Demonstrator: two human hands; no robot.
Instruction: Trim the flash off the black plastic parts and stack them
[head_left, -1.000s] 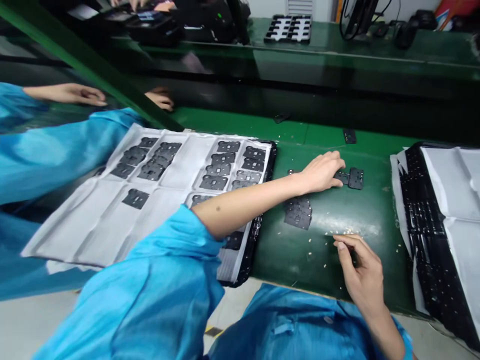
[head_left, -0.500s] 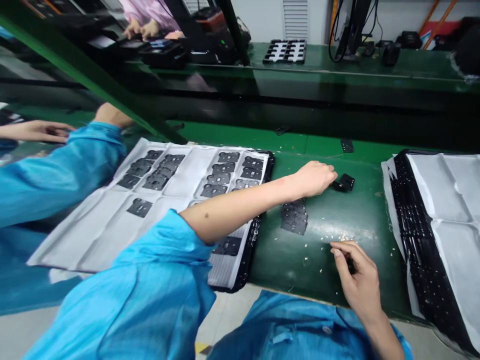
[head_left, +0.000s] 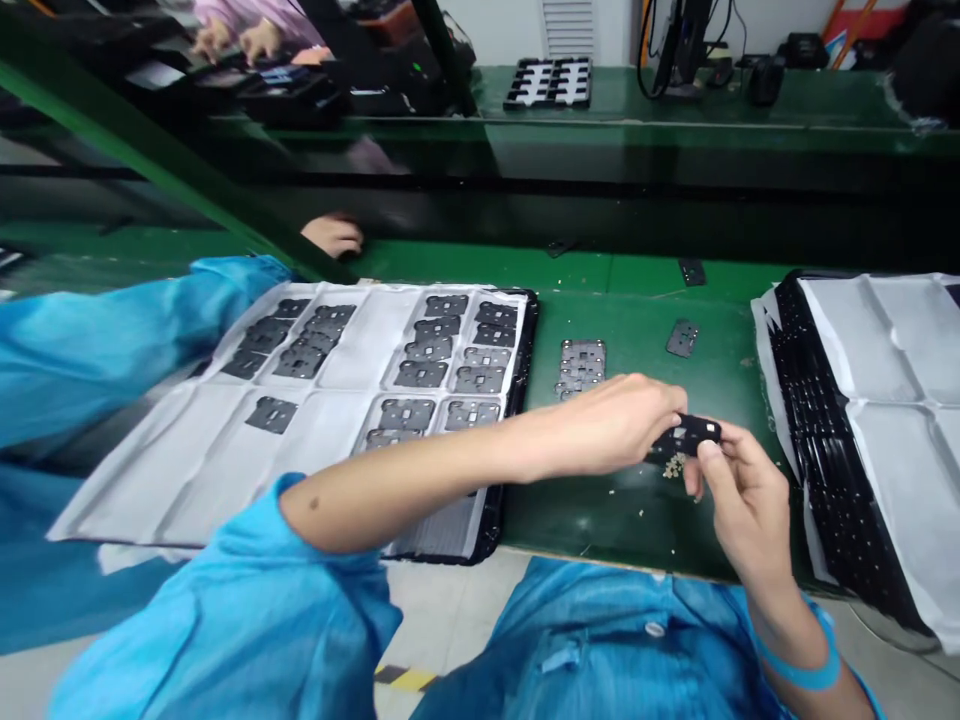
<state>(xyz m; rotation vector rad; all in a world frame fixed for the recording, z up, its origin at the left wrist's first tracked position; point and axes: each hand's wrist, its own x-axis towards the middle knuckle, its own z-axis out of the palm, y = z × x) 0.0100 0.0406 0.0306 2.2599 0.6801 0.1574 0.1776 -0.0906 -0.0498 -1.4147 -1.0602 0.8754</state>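
Between my two hands is a small flat black plate with cutouts, raised a little above the green bench. My left hand pinches its left end, fingertips partly hidden. My right hand grips the right end between thumb and fingers. Just below the plate lies a cluster of tiny pale pieces, with a few more scattered around. Beyond my left hand, several similar plates overlap in a row. A single plate lies farther back.
On the left, a white-lined tray holds rows of dark plates. Stacked black trays with white lining stand at right. A green post slants across the left. A co-worker's hand rests near its base; another person's hands are across the bench.
My left hand has come nearer with a black plate from the back, and my right hand has closed on its other end. The co-worker's hand has moved behind the post's base.
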